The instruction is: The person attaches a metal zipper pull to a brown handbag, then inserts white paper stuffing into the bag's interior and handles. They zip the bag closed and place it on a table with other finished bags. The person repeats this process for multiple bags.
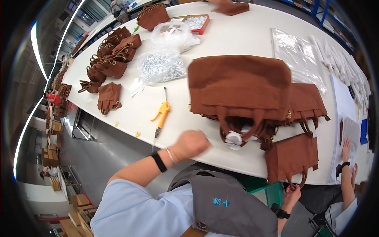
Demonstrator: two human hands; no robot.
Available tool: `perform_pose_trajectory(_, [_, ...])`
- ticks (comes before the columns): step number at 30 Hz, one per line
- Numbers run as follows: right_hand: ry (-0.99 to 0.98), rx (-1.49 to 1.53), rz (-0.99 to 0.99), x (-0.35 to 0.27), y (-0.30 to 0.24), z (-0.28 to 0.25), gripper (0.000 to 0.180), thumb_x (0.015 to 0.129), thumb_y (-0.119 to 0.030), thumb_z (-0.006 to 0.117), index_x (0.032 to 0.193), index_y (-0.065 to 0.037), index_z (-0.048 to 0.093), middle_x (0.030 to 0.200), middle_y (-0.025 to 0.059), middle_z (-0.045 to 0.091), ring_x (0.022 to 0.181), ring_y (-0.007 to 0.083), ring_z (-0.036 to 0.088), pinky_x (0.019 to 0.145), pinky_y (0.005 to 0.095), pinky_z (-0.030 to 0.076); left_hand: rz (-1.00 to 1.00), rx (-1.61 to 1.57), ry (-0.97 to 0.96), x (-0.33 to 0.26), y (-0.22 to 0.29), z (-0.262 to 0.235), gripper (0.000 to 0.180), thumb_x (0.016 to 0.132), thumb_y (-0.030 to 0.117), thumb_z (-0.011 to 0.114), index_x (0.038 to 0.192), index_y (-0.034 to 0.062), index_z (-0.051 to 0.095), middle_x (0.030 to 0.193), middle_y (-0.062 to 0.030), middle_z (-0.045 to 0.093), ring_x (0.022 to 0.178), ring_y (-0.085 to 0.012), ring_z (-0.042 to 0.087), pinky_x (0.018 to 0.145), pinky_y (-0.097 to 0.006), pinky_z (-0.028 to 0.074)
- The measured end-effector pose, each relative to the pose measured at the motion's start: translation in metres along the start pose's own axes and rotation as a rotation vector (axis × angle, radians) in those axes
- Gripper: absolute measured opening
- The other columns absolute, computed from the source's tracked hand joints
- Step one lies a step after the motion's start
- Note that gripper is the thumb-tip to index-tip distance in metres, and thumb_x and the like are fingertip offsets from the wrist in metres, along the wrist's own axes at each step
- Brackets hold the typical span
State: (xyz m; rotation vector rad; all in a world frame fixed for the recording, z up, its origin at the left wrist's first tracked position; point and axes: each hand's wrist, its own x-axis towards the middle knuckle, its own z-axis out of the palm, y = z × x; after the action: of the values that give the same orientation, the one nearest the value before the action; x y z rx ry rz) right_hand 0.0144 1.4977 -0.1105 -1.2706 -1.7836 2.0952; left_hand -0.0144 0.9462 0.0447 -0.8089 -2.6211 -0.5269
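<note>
My left hand (192, 144) hovers at the table's front edge, a wristband and bracelet on its wrist. It is smeared by motion and its fingers look curled, but I cannot make out whether it holds anything. My right hand (292, 195) is closed on the handle of a small brown handbag (291, 157), whose body lies over the table edge at the right. Beside it a large brown handbag (239, 85) lies with handles toward me, white wrapping (233, 139) at them. Another brown handbag (306, 102) is partly hidden behind it.
A yellow electric screwdriver (163, 112) lies left of centre on the white table. Bags of small white pieces (162, 67), a red box (199, 23) and rows of brown handbags (112, 67) stand farther back. Clear plastic sleeves (296, 51) and a co-worker's hand (346, 148) are at right.
</note>
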Motion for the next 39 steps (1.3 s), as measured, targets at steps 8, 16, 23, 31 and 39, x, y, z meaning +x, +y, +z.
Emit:
perform_pose_trajectory(8, [0.204, -0.381, 0.141, -0.012, -0.005, 0.009, 0.063, 0.097, -0.062, 0.046, 0.116, -0.002, 0.05, 0.079, 0.0096, 0.065, 0.059, 0.017, 0.064, 0.047, 0.0274, 0.05, -1.216, 0.536, 0.221, -0.248, -0.345, -0.081, 0.037, 0.09, 0.018, 0.064, 0.121, -0.0016, 0.061, 0.115, -0.0267, 0.06, 0.1, -0.0433, 0.06, 0.089, -0.046, 0.05])
perform_pose_trajectory(16, [0.116, -0.653, 0.1, -0.111, 0.022, 0.008, 0.043, 0.103, -0.044, 0.046, 0.114, -0.003, 0.05, 0.072, 0.0083, 0.062, 0.053, 0.0176, 0.064, 0.039, 0.0311, 0.05, -1.481, 0.239, 0.423, -0.289, -0.462, -0.07, 0.058, 0.08, 0.023, 0.077, 0.125, -0.0078, 0.057, 0.11, -0.0293, 0.065, 0.102, -0.041, 0.064, 0.091, -0.043, 0.051])
perform_pose_trajectory(23, [0.028, -0.668, 0.071, -0.131, 0.033, 0.006, 0.034, 0.103, -0.031, 0.047, 0.116, 0.0, 0.052, 0.072, 0.0095, 0.062, 0.053, 0.0201, 0.064, 0.042, 0.0315, 0.052, -1.422, 0.179, 0.623, -0.31, -0.465, -0.091, 0.03, 0.085, 0.026, 0.073, 0.089, -0.0041, 0.068, 0.075, -0.016, 0.068, 0.069, -0.0275, 0.064, 0.067, -0.039, 0.049])
perform_pose_trajectory(31, [-0.236, -0.976, -0.366, -0.133, 0.008, 0.017, 0.016, 0.092, -0.01, 0.06, 0.099, 0.003, 0.06, 0.075, 0.0133, 0.065, 0.059, 0.0224, 0.066, 0.057, 0.0344, 0.053, -1.172, -0.057, 0.848, -0.224, -0.341, -0.145, 0.02, 0.098, 0.015, 0.06, 0.097, -0.0043, 0.065, 0.08, -0.0027, 0.067, 0.07, -0.0108, 0.063, 0.058, -0.025, 0.043])
perform_pose_trajectory(39, [-0.613, -0.66, -1.355, -0.213, -0.123, 0.136, 0.046, 0.074, -0.008, 0.077, 0.117, -0.006, 0.063, 0.129, 0.0157, 0.057, 0.121, 0.0354, 0.055, 0.098, 0.0427, 0.047, 0.049, -0.234, -0.078, 0.057, 0.006, -0.136, 0.019, 0.074, -0.006, 0.071, 0.088, 0.0033, 0.064, 0.082, -0.0086, 0.066, 0.071, -0.0261, 0.065, 0.061, -0.035, 0.051])
